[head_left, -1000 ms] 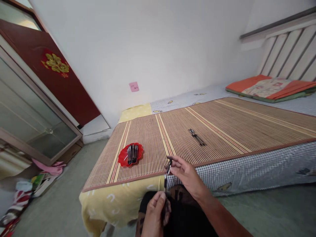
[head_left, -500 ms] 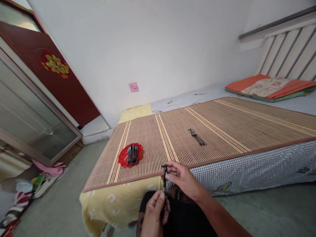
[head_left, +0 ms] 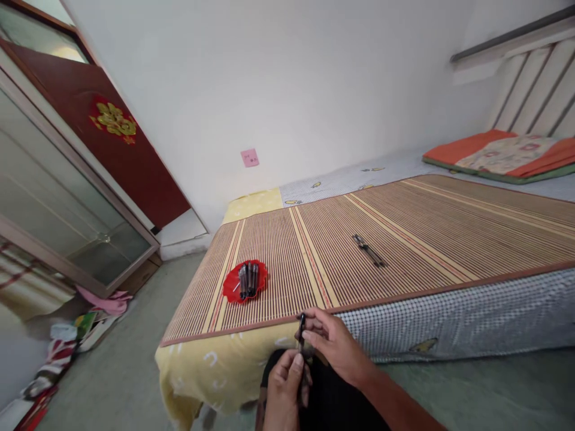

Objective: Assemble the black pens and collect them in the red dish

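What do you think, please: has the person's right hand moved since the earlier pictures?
Yes: against the striped brown slatted mat, the right hand has drawn back toward the mat's near edge, closer to the left hand.

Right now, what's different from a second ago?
The right hand has moved down toward the left hand, so they are closer together, with the dark pen between them. Neither has let go. The view has swung slightly left. The red dish, the pens in it and the two pens on the striped mat stayed put.
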`<state>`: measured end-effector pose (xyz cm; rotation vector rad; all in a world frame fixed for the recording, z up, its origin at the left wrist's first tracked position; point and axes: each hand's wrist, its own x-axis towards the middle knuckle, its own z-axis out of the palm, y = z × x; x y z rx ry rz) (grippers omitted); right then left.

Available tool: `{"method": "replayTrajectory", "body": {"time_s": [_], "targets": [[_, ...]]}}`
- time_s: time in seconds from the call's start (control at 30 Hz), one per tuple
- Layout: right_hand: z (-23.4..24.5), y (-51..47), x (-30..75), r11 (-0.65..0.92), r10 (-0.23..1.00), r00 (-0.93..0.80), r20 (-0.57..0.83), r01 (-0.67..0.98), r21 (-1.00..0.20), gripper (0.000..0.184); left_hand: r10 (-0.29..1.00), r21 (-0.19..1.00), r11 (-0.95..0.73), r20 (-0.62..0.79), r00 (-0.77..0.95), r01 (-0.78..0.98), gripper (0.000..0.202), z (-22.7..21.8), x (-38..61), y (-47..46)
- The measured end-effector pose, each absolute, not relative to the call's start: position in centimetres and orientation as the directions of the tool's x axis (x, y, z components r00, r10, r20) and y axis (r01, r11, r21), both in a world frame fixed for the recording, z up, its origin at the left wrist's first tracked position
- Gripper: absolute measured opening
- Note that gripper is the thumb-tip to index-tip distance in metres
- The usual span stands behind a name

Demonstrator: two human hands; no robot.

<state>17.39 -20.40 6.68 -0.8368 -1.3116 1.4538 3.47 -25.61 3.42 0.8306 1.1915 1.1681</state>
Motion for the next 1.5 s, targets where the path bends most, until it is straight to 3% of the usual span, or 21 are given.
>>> {"method": "replayTrajectory", "body": {"time_s": [0.1, 0.23, 0.33, 0.6, 0.93, 1.13, 1.33, 1.5], "targets": [[3.7, -20.4, 16.4, -0.035, 0.964, -0.265, 0.029, -0.234, -0.972, 0.04, 0.967, 0.971, 0.159, -0.189, -0.171, -0.179, 0.049, 3.3, 1.8, -24.4], [-2.0, -20.5, 15.0, -0.149, 0.957, -0.269, -0.11, -0.126, -0.981, 0.047, 0.919, 0.988, 0.053, 0.009, -0.394, 0.145, 0.049, 3.1, -3.7, -20.3], [-6.0, -21.2, 14.2, -0.146, 0.952, -0.281, -0.118, -0.08, -0.986, 0.046, 0.838, 0.95, 0.034, 0.142, -0.527, 0.31, 0.051, 3.8, -8.5, -15.6], [-9.5, -23.4, 13.3, 0.107, 0.936, -0.351, 0.022, 0.227, -0.968, 0.02, 0.84, 0.9, 0.123, 0.129, -0.527, 0.417, 0.038, 5.7, -12.9, -5.0], [-8.7, -23.2, 13.5, 0.116, 0.912, -0.409, -0.037, 0.344, -0.932, 0.018, 0.852, 0.716, 0.28, 0.122, -0.51, 0.639, 0.012, 3.7, -11.7, -0.9], [-8.9, -23.0, 13.2, 0.118, 0.9, -0.433, -0.056, 0.366, -0.923, 0.018, 0.844, 0.673, 0.271, 0.178, -0.506, 0.688, 0.024, 3.6, -11.4, -0.7], [-9.3, -23.1, 13.2, 0.128, 0.898, -0.438, -0.046, 0.359, -0.925, 0.017, 0.83, 0.686, 0.231, 0.231, -0.508, 0.69, 0.02, 4.4, -11.2, -1.7], [-9.9, -22.9, 13.1, 0.128, 0.896, -0.442, -0.053, 0.369, -0.921, 0.017, 0.841, 0.715, 0.073, 0.33, -0.429, 0.695, 0.028, 6.2, -9.4, -5.6]]}}
